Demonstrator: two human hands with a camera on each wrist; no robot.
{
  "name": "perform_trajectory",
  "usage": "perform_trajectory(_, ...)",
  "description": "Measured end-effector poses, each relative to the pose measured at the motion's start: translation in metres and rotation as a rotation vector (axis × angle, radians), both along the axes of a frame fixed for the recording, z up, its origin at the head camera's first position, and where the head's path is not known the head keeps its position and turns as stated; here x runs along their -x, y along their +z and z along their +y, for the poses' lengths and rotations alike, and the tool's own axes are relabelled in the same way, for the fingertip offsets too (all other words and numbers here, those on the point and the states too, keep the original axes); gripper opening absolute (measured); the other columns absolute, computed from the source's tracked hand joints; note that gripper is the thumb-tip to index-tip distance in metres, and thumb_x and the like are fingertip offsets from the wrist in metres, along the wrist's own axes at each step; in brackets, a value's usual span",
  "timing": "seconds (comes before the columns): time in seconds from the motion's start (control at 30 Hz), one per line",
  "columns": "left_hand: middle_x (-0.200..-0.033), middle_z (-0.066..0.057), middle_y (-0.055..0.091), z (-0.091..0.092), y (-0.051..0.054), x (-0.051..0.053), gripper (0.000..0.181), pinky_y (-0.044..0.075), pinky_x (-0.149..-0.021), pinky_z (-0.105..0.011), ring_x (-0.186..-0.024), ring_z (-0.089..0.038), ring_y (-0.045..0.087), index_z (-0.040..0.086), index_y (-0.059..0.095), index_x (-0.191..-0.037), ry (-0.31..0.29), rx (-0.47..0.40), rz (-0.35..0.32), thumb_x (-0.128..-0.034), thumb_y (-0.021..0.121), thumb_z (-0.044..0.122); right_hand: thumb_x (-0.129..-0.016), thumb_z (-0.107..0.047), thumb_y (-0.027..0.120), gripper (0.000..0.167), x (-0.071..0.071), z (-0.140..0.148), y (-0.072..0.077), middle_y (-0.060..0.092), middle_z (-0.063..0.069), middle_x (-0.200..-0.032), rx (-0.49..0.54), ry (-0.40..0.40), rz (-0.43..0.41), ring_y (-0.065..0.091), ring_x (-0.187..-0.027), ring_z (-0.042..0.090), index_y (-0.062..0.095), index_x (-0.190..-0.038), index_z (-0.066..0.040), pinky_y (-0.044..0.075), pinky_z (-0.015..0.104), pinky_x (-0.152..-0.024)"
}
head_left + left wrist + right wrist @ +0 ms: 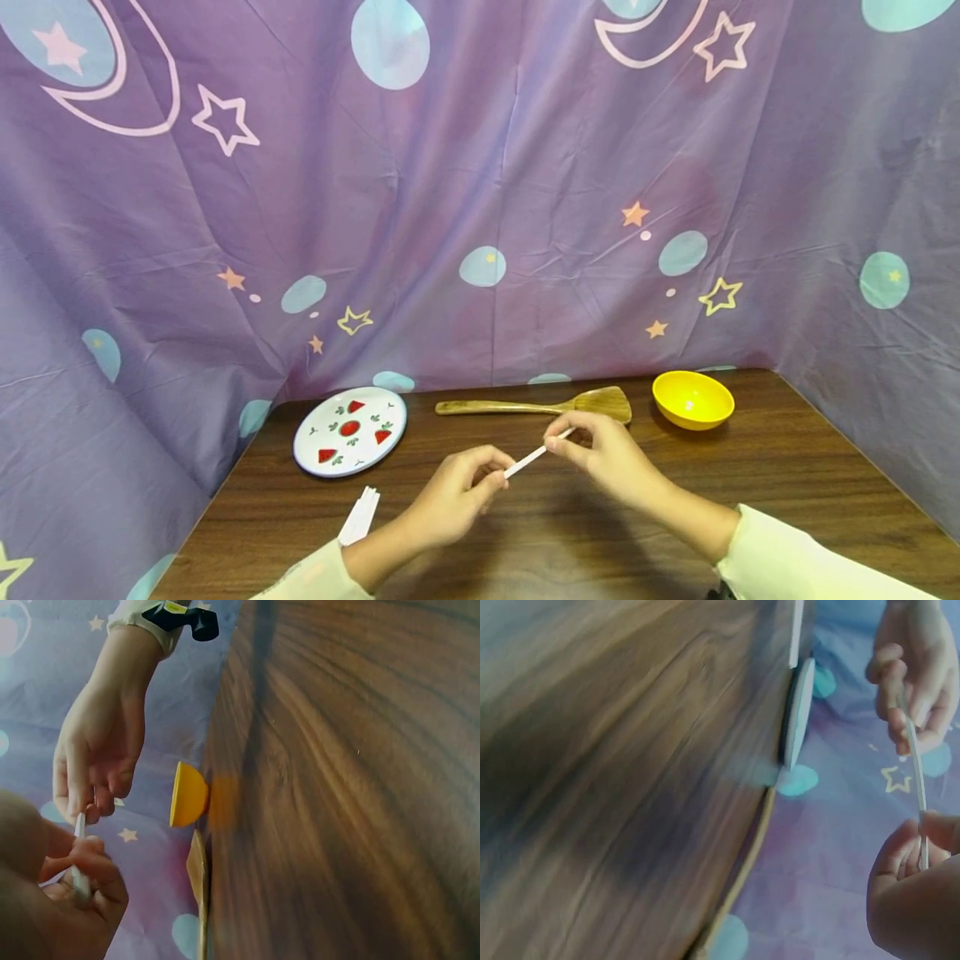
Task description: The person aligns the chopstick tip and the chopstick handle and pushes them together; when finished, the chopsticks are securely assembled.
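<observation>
A thin white stick [528,460] is held up above the table, slanting up toward the right. My left hand [459,490] pinches its lower left end between thumb and fingertips. At the other end, my right hand [609,460] pinches it the same way. Seen from the right wrist, the stick [918,772] spans the gap between both hands; its material cannot be made out. Several similar white sticks [360,515] lie side by side just left of my left forearm, which partly hides them.
A white plate [315,429] with watermelon pictures lies at the back left of the brown wooden table [780,467]. Behind my hands rests a wooden spatula [510,407], its blade partly behind my right hand. At the back right stands a yellow bowl [693,402]. Purple patterned cloth [570,250] hangs around the table.
</observation>
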State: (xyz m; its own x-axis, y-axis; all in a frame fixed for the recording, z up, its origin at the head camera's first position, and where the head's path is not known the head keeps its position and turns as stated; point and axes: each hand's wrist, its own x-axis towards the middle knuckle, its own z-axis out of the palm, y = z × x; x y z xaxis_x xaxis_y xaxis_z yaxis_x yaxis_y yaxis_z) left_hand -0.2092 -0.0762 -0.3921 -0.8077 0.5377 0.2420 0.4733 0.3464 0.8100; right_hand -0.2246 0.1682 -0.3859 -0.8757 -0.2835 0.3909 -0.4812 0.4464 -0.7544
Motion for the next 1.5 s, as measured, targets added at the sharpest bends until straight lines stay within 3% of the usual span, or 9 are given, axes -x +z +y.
perform_trajectory(0.13, -0.09, -0.008, 0.067, 0.002, -0.003, -0.005, 0.013, 0.054, -0.051, -0.025, -0.063, -0.011, 0.062, 0.0, 0.066, -0.113, -0.025, -0.096, -0.182, -0.1009, 0.06, 0.001, -0.094, -0.003, 0.072, 0.018, 0.004, -0.004, 0.0, 0.065, 0.014, -0.083, 0.224, 0.072, -0.141, 0.066, -0.071, 0.015, 0.064, -0.108, 0.005, 0.06, 0.03, -0.066)
perform_trajectory(0.3, -0.091, -0.013, 0.071, 0.006, -0.006, -0.008, 0.014, 0.058, -0.067, -0.025, -0.077, -0.018, 0.07, -0.003, 0.065, -0.11, -0.062, -0.144, -0.233, -0.0968, 0.067, 0.0, -0.092, 0.008, 0.068, 0.037, 0.006, -0.014, -0.001, 0.064, 0.016, -0.087, 0.404, 0.137, -0.213, 0.069, -0.074, 0.016, 0.051, -0.124, 0.014, 0.062, 0.034, -0.071)
perform_trajectory(0.53, -0.091, -0.006, 0.069, 0.009, -0.01, -0.013, 0.022, 0.06, -0.066, -0.027, -0.079, -0.022, 0.073, -0.004, 0.06, -0.113, -0.062, -0.216, -0.32, -0.0936, 0.069, -0.005, -0.092, 0.009, 0.066, 0.046, 0.008, -0.024, -0.004, 0.067, 0.022, -0.091, 0.435, 0.157, -0.243, 0.069, -0.073, 0.014, 0.046, -0.134, 0.014, 0.062, 0.034, -0.072)
perform_trajectory(0.67, -0.101, -0.013, 0.068, 0.01, -0.014, -0.017, 0.036, 0.061, -0.066, -0.029, -0.077, -0.02, 0.074, -0.002, 0.056, -0.123, -0.036, -0.27, -0.304, -0.0904, 0.071, -0.008, -0.092, 0.008, 0.067, 0.047, 0.01, -0.029, -0.007, 0.067, 0.025, -0.092, 0.426, 0.164, -0.249, 0.069, -0.072, 0.014, 0.048, -0.134, 0.014, 0.062, 0.033, -0.071)
perform_trajectory(0.83, -0.111, -0.019, 0.064, 0.003, -0.02, -0.022, 0.05, 0.061, -0.065, -0.029, -0.076, -0.022, 0.075, -0.001, 0.054, -0.134, 0.007, -0.305, -0.259, -0.0875, 0.072, -0.01, -0.091, 0.007, 0.068, 0.046, 0.012, -0.04, -0.011, 0.07, 0.011, -0.087, 0.424, 0.165, -0.298, 0.068, -0.072, 0.015, 0.051, -0.132, 0.013, 0.061, 0.03, -0.071)
perform_trajectory(1.0, -0.119, -0.015, 0.06, -0.018, -0.028, -0.028, 0.048, 0.061, -0.065, -0.031, -0.076, -0.018, 0.075, -0.003, 0.06, -0.134, 0.059, -0.244, -0.22, -0.0884, 0.074, -0.007, -0.09, 0.003, 0.071, 0.047, 0.014, -0.063, -0.023, 0.071, 0.009, -0.087, 0.429, 0.169, -0.387, 0.067, -0.075, 0.016, 0.053, -0.132, 0.011, 0.06, 0.029, -0.072)
perform_trajectory(1.17, -0.121, -0.017, 0.061, -0.048, -0.038, -0.033, 0.048, 0.061, -0.068, -0.03, -0.078, -0.014, 0.073, -0.008, 0.059, -0.133, 0.104, -0.189, -0.257, -0.0879, 0.075, -0.006, -0.089, 0.004, 0.072, 0.048, 0.016, -0.091, -0.04, 0.072, 0.012, -0.091, 0.447, 0.202, -0.48, 0.069, -0.079, 0.017, 0.052, -0.132, 0.012, 0.062, 0.033, -0.076)
perform_trajectory(1.33, -0.123, -0.022, 0.062, -0.079, -0.047, -0.036, 0.053, 0.059, -0.063, -0.026, -0.072, -0.008, 0.067, -0.011, 0.055, -0.136, 0.107, -0.13, -0.299, -0.0884, 0.076, -0.003, -0.088, 0.007, 0.072, 0.051, 0.018, -0.121, -0.054, 0.07, 0.014, -0.093, 0.461, 0.222, -0.561, 0.07, -0.08, 0.017, 0.05, -0.134, 0.013, 0.062, 0.034, -0.078)
perform_trajectory(1.5, -0.118, -0.019, 0.063, -0.105, -0.052, -0.04, 0.058, 0.052, -0.061, -0.019, -0.075, -0.006, 0.064, -0.012, 0.052, -0.138, 0.14, -0.071, -0.293, -0.0872, 0.078, -0.002, -0.086, 0.012, 0.072, 0.048, 0.021, -0.152, -0.062, 0.069, 0.018, -0.091, 0.481, 0.21, -0.585, 0.07, -0.077, 0.017, 0.052, -0.13, 0.013, 0.062, 0.035, -0.075)
